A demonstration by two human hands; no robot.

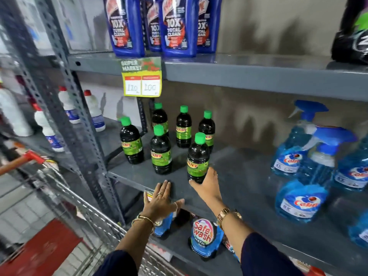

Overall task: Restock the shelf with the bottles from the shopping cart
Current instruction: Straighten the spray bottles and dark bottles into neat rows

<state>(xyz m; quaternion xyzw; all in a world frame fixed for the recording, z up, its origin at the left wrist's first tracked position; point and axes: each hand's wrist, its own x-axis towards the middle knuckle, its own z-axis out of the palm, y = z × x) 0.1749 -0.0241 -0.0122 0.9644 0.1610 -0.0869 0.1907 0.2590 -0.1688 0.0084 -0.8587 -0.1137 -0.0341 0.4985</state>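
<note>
Several dark bottles with green caps and green labels stand on the grey middle shelf (249, 176). My right hand (209, 186) is wrapped around the base of the nearest dark bottle (198, 154), which stands upright at the shelf's front. My left hand (162, 198) lies flat, fingers spread, on the shelf's front edge, holding nothing. Another dark bottle (161, 150) stands just behind it. The wire shopping cart (65, 196) with a red handle is at the lower left; what it holds is not visible.
Blue spray bottles (300, 196) crowd the right of the same shelf. Blue cleaner bottles (175, 26) stand on the shelf above, with a yellow price tag (142, 80) hanging below them. White bottles (93, 110) sit left of the steel upright (79, 116). Detergent packs (205, 236) lie on the lower shelf.
</note>
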